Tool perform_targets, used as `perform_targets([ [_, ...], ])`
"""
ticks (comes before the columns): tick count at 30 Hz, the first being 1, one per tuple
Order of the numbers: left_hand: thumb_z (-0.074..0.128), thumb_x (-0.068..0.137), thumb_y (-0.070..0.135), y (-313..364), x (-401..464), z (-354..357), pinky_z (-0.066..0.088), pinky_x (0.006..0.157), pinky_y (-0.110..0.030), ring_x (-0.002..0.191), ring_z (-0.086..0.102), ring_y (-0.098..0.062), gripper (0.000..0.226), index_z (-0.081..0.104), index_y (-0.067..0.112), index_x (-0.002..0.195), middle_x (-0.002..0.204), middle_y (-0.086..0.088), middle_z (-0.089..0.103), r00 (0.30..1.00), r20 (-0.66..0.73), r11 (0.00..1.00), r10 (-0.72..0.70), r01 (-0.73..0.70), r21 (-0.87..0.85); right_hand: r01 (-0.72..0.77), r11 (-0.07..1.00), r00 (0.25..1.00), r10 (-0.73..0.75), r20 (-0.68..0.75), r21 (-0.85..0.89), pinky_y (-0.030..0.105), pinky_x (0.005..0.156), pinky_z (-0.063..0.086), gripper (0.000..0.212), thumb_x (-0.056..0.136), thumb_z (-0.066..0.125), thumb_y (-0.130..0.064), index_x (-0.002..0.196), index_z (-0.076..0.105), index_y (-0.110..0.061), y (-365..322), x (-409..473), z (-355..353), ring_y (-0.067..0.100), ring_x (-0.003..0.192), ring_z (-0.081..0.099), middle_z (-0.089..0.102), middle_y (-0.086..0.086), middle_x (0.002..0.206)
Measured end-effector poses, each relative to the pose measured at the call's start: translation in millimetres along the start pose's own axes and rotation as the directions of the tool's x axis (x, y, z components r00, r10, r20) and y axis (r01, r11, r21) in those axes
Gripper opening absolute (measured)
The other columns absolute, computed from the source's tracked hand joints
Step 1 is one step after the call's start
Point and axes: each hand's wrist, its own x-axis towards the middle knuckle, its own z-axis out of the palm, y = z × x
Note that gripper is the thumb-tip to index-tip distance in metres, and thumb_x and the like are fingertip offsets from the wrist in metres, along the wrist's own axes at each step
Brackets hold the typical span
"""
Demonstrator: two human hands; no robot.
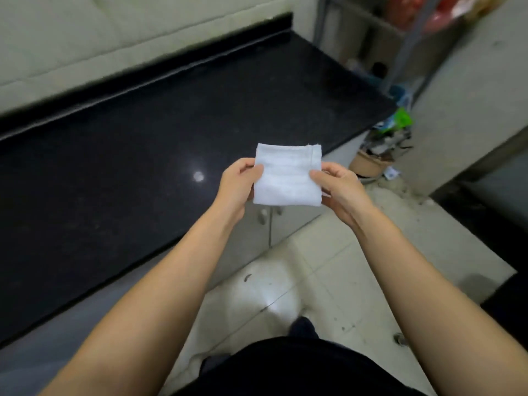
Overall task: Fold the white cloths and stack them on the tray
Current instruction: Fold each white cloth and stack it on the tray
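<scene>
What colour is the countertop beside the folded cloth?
Black and glossy, with fine speckles; the countertop shows best in the head view.

Home kitchen: black stone countertop (177,115), cabinet doors (288,224), tiled floor (323,270)

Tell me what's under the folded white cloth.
The white cloth is held in the air, pinched by the left hand and right hand. Below lie the black counter's edge and cabinet doors; the part directly behind is hidden.

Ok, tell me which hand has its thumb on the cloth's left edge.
The left hand: its thumb presses the white cloth at its left edge, while the right hand pinches the opposite edge.
</scene>
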Motion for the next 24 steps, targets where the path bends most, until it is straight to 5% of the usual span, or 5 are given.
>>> perform_targets([
  [12, 0.052, 0.094, 0.012, 74.6, 111.8, 277.4, 0.054, 0.074, -0.038, 0.088, 0.063, -0.022, 0.011, 0.063, 0.011, 0.095, 0.100, -0.009, 0.065, 0.949, 0.308, 0.995, 0.070, -0.091, 0.052, 0.152, 0.984, 0.930, -0.111, -0.351, 0.091, 0.023, 0.055, 0.051, 0.009, 0.093, 0.054, -0.007, 0.094, 0.061, -0.013, -101.4, 77.5, -233.8, 0.013, 0.069, 0.060, 0.063, 0.001, 0.085],
  [20, 0.050, 0.096, 0.016, 191.1, 240.2, 381.6, 0.047, 0.058, -0.029, 0.069, 0.058, -0.015, 0.016, 0.060, 0.014, 0.083, 0.079, 0.000, 0.061, 0.897, 0.356, 0.961, 0.263, -0.277, -0.011, 0.339, 0.941, 0.875, -0.305, -0.377, 0.025, 0.017, 0.051, 0.050, 0.013, 0.092, 0.055, -0.007, 0.085, 0.061, -0.016, -226.7, 217.7, -309.2, 0.004, 0.056, 0.062, 0.063, 0.000, 0.081],
  [24, 0.050, 0.096, 0.018, 266.6, 306.3, 414.8, 0.046, 0.064, -0.034, 0.075, 0.059, -0.022, 0.015, 0.061, 0.013, 0.087, 0.084, -0.005, 0.062, 0.882, 0.335, 0.935, 0.331, -0.354, 0.007, 0.413, 0.911, 0.860, -0.396, -0.320, -0.018, 0.022, 0.058, 0.050, 0.012, 0.092, 0.056, -0.007, 0.084, 0.061, -0.015, -303.4, 294.5, -330.3, 0.005, 0.058, 0.062, 0.063, 0.002, 0.081],
])
